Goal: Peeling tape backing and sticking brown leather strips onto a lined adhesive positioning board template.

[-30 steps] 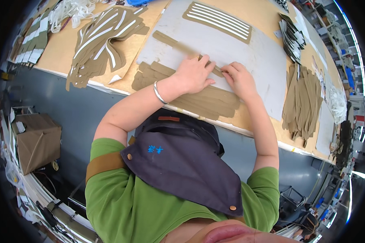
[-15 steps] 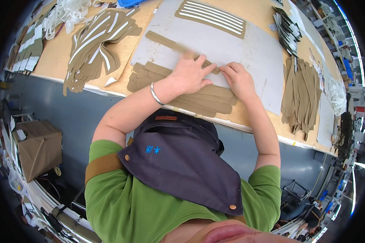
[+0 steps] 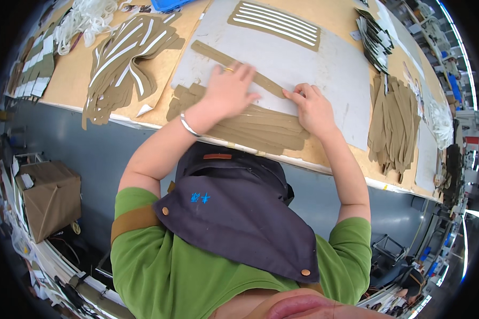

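A long khaki fabric strip (image 3: 269, 84) lies slantwise on the grey mat (image 3: 340, 80). My right hand (image 3: 315, 109) pinches its right end between thumb and fingertips. Over the strip's middle lies my left hand (image 3: 228, 90), slightly blurred, its fingers stretched out and the thumb apart. Just below both hands, a spread stack of khaki strips (image 3: 266, 130) rests along the table's near edge, partly under my left wrist. Farther up the mat, several strips with white bands (image 3: 275, 25) lie side by side in a neat row.
At the left sits a heap of khaki strips with white bands (image 3: 117, 53), with white cords (image 3: 85, 21) behind it. To the right are a plain khaki pile (image 3: 394, 127) and a dark bundle (image 3: 375, 42). A blue tray (image 3: 167, 4) stands at the back; a brown-covered box (image 3: 53, 196) is lower left.
My left hand has slid left along the strip, uncovering its middle. My right hand stays at the right end, shifted slightly, still pinching.
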Motion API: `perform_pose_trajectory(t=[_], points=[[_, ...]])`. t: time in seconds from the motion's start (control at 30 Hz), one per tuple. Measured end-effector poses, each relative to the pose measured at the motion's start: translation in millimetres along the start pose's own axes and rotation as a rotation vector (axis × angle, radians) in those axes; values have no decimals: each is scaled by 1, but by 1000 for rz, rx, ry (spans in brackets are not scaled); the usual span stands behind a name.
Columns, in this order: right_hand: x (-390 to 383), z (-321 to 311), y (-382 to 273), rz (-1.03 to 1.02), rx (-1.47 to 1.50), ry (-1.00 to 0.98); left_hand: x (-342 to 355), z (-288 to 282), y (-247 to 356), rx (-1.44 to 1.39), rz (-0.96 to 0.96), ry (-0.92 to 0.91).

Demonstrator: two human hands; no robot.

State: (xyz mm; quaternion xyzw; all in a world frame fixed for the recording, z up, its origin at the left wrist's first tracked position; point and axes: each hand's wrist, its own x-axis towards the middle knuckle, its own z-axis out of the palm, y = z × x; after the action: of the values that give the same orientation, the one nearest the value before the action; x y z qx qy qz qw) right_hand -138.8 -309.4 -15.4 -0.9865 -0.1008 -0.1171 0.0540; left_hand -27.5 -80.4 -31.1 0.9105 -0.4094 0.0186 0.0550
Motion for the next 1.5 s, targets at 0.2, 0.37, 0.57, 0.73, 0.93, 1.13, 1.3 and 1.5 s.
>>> perform_pose_trajectory(t=[0.2,0.37,0.57,0.73,0.93,1.13,1.3,1.5], points=[[9,1,9,133,260,-12,3,-14,-78,193,-274,74],[41,6,-11,345,362,-112,20,-19,-40,-208,89,75],[40,1,-8,329,459,-146,55,-19,16,-417,255,-184],[16,-50,-9,388,659,3,45,-20,-19,-736,315,-152],[-15,-84,5,331,715,126,-27,-63,-50,-57,348,67],[-36,-60,21,320,660,-207,-71,-60,-87,240,218,214],[14,-14,78,374,603,12,3,-61,-74,9,170,207],[93,66,148,531,258,496,159,12,3,-160,277,309]])
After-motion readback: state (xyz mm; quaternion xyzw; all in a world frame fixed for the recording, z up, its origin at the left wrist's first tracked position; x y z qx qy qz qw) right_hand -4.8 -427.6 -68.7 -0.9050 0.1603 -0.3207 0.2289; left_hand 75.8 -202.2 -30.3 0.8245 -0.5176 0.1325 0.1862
